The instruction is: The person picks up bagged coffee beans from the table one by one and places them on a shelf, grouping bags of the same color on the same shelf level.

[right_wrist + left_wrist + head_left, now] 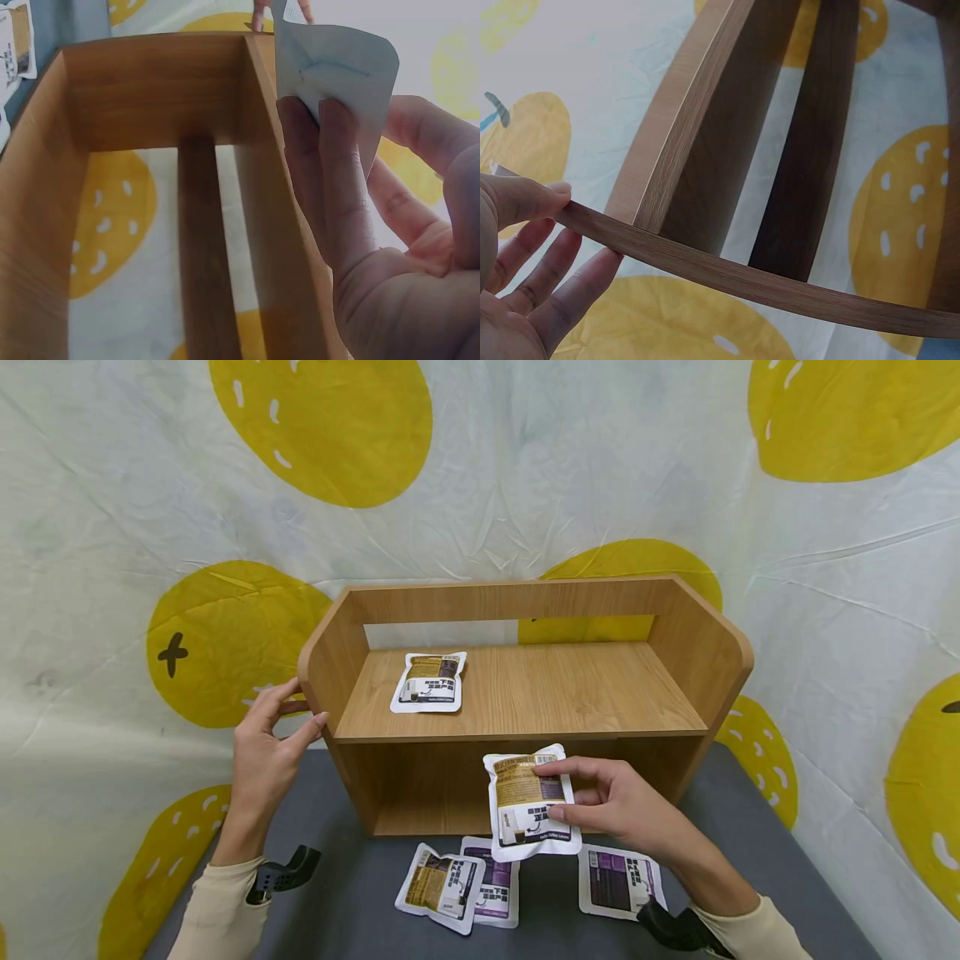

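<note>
My right hand [626, 802] pinches a white pouch [532, 806] with a gold-brown printed label, held up in front of the wooden shelf's lower opening. In the right wrist view the pouch's plain white back [341, 67] shows between the fingers and thumb. With thumb and fingers on either side of the panel edge, my left hand [270, 739] grips the left side panel of the two-tier wooden shelf [525, 693]. The left wrist view shows that panel edge [705, 262] between the thumb and fingers. Another gold-label pouch [430, 683] lies on the upper tier, toward the left.
On the grey table [337, 893] before the shelf, a gold-label pouch [441, 887] overlaps a purple-label pouch [497, 893]. A second purple-label pouch [618, 881] lies to the right, near my right wrist. A white curtain with yellow shapes [487, 485] hangs behind.
</note>
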The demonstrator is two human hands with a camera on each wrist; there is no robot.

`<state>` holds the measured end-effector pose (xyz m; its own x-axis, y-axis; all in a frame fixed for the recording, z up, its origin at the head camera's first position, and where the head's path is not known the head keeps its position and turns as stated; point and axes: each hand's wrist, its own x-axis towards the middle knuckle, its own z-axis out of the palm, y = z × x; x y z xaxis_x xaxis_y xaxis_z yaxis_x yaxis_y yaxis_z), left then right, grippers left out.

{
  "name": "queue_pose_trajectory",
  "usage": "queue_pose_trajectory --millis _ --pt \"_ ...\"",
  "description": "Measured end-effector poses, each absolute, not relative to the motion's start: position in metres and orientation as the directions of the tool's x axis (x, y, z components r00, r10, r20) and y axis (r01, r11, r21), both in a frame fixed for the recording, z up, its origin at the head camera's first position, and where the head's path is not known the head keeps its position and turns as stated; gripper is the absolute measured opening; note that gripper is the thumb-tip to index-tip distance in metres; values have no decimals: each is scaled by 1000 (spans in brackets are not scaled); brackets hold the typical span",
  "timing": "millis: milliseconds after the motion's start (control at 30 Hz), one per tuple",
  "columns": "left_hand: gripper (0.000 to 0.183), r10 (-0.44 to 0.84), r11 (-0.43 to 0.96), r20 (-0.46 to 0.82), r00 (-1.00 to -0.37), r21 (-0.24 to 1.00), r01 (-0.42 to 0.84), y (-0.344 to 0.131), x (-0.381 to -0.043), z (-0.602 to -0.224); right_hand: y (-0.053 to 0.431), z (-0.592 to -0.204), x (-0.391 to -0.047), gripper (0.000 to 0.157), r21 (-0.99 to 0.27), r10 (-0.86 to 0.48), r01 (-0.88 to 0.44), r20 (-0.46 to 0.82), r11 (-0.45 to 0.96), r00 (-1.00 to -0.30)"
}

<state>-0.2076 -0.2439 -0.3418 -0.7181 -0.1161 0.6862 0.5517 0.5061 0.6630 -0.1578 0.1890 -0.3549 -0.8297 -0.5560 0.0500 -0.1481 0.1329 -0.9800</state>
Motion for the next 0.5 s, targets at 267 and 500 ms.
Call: queue_pose_trajectory --millis 267,500 --pt "64 -114 496 686 -719 666 557 -244 -208 -342 197 -340 -170 51 -977 -525 -178 91 116 -846" --pt "64 -118 497 687 -717 666 557 -244 -208 -342 198 -327 -178 52 -966 -463 -188 86 179 -882"
